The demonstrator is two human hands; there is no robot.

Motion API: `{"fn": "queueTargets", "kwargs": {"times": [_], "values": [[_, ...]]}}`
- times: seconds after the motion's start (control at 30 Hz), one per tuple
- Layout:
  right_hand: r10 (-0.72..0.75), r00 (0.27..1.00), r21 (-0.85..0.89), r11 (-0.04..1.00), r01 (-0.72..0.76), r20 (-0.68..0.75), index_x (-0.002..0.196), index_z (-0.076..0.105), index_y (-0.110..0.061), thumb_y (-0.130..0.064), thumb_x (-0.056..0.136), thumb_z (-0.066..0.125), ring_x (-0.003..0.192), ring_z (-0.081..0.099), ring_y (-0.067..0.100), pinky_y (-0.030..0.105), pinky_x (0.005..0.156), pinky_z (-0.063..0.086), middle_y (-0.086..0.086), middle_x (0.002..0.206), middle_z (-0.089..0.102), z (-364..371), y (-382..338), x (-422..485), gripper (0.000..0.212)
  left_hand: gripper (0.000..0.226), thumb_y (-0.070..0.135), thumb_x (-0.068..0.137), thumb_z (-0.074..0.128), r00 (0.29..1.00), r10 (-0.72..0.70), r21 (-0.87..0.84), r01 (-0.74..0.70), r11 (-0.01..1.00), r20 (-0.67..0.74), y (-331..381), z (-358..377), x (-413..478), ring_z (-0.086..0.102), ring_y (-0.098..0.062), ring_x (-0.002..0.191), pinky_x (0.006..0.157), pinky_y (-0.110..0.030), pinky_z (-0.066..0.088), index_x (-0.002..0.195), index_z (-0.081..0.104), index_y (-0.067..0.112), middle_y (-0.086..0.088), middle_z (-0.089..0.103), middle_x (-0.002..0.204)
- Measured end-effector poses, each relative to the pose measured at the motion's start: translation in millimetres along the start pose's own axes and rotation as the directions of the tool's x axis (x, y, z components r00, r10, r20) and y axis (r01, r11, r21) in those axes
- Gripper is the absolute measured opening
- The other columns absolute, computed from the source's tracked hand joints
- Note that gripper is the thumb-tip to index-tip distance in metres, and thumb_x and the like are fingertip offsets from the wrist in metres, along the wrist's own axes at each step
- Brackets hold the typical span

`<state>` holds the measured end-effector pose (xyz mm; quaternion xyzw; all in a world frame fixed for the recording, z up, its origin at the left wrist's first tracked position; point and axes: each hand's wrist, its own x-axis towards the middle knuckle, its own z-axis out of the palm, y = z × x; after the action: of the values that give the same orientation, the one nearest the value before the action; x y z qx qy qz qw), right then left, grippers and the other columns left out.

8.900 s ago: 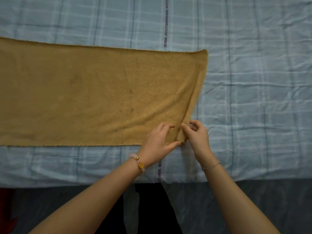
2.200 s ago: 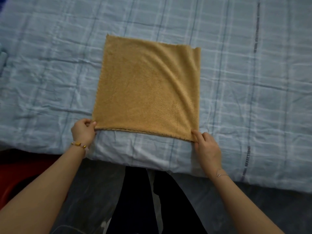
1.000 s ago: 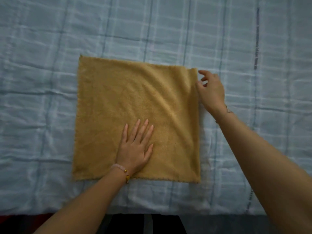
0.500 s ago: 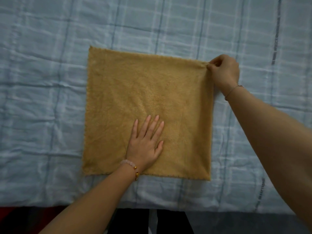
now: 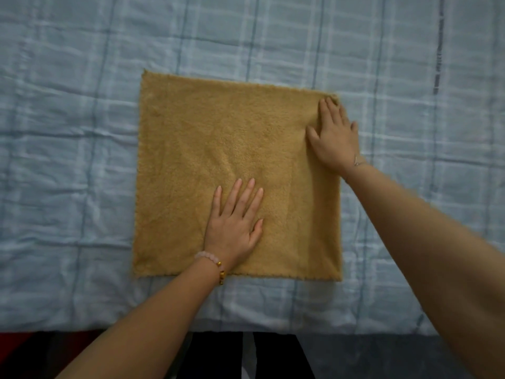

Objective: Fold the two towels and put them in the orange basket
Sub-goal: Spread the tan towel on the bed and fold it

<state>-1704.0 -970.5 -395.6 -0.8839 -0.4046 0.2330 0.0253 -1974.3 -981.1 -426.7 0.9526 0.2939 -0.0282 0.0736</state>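
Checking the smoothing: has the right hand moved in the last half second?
Yes. Against the towel, the right hand shifted from its far right corner toward the person, now flat.

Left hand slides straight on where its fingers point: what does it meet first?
Only more towel, then its far edge and the bedsheet; the left hand probably passes clear of the right hand.

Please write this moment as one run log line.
step: pressing folded towel | left hand: flat on towel | right hand: flat at far-right corner | surface: blue checked bedsheet
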Motion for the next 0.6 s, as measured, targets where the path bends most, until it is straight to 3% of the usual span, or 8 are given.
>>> {"fn": "queueTargets", "kwargs": {"times": [0.17,0.33,0.47,0.6], "values": [[0.017,0.997,0.037,0.999,-0.019,0.069,0.151,0.008,-0.014,-0.036,0.092,0.045,0.147,-0.001,0.024,0.054,0.116,0.004,0.003,0.160,0.002,-24.0,-1.6,7.1,0.073,0.059,0.043,0.091,0.035,1.000,-0.001,-0.009,0.001,1.000,0.011,-1.2,-0.7,0.1,0.017,-0.023,0.143,0.113,-0.053,0.014,0.145,0.029,0.019,-0.004,0.025,0.154],[-0.092,0.983,-0.009,0.996,0.092,-0.159,0.145,0.027,-0.007,-0.023,0.091,0.042,0.144,0.018,0.024,0.048,0.117,0.016,0.010,0.156,0.022,-9.6,0.5,-21.0,0.058,0.059,0.043,0.091,0.035,1.000,0.003,-0.021,-0.003,1.000,0.017,-1.4,-0.5,0.1,0.017,-0.023,0.143,0.113,-0.053,0.015,0.145,0.029,0.019,-0.004,0.025,0.154],[-0.002,1.000,0.036,0.999,0.002,0.001,0.150,0.012,-0.007,-0.024,0.097,0.033,0.146,0.008,0.022,0.049,0.118,0.009,0.008,0.159,0.009,2.0,-2.5,-19.0,0.059,0.058,0.044,0.092,0.034,0.999,0.004,-0.019,-0.004,1.000,0.034,-1.5,-1.5,2.1,0.018,-0.023,0.142,0.113,-0.053,0.015,0.144,0.031,0.019,-0.004,0.027,0.153],[0.009,0.997,0.109,0.994,-0.001,-0.070,0.149,0.014,-0.005,-0.021,0.094,0.037,0.146,0.011,0.024,0.044,0.118,0.013,0.011,0.158,0.011,1.9,-10.8,-29.4,0.061,0.058,0.044,0.092,0.032,0.997,-0.004,-0.025,0.006,1.000,0.075,-1.1,-4.9,1.4,0.020,-0.023,0.142,0.113,-0.053,0.015,0.144,0.031,0.019,-0.004,0.027,0.153]]}}
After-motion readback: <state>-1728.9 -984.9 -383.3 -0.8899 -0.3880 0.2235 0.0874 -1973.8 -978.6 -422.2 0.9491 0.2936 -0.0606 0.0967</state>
